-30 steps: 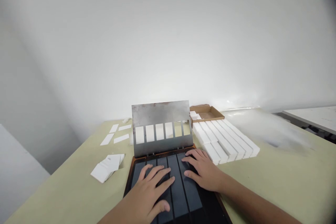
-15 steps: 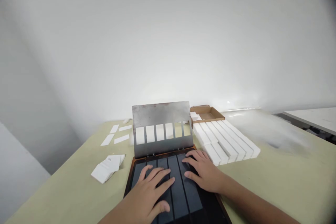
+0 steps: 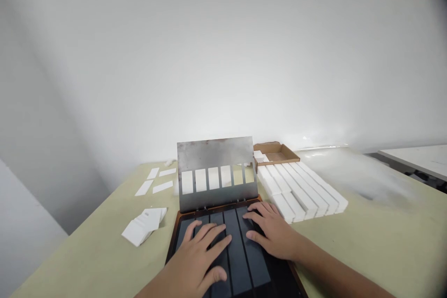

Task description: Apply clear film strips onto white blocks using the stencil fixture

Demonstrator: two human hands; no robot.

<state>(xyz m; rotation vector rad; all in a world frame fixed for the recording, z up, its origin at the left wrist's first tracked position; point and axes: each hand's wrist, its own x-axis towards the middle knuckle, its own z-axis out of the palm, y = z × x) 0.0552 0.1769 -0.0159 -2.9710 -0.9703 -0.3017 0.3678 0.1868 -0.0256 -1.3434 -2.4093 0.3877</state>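
My left hand (image 3: 202, 253) rests with spread fingers on the dark strips lying in a black board (image 3: 275, 284) with a brown rim. My right hand (image 3: 270, 230) lies on the upper right part of the same board, fingers apart. Neither hand grasps anything. Each dark strip (image 3: 237, 247) runs lengthwise, side by side with the others. Hinged at the board's far edge, a grey metal plate (image 3: 214, 153) stands raised, with a row of rectangular windows cut through it. White material and the yellow-green table show through the windows.
Stacked white cards (image 3: 145, 226) lie left of the board, with several loose white cards (image 3: 162, 186) beyond them. On the right are rows of white card stacks (image 3: 303, 191), a brown cardboard box (image 3: 279, 152) holding white pieces, and clear plastic sheeting (image 3: 363, 172). A wall (image 3: 223, 56) rises behind.
Both hands keep almost the same place and pose on the board. The whole view has shifted very slightly; nothing was picked up or let go.
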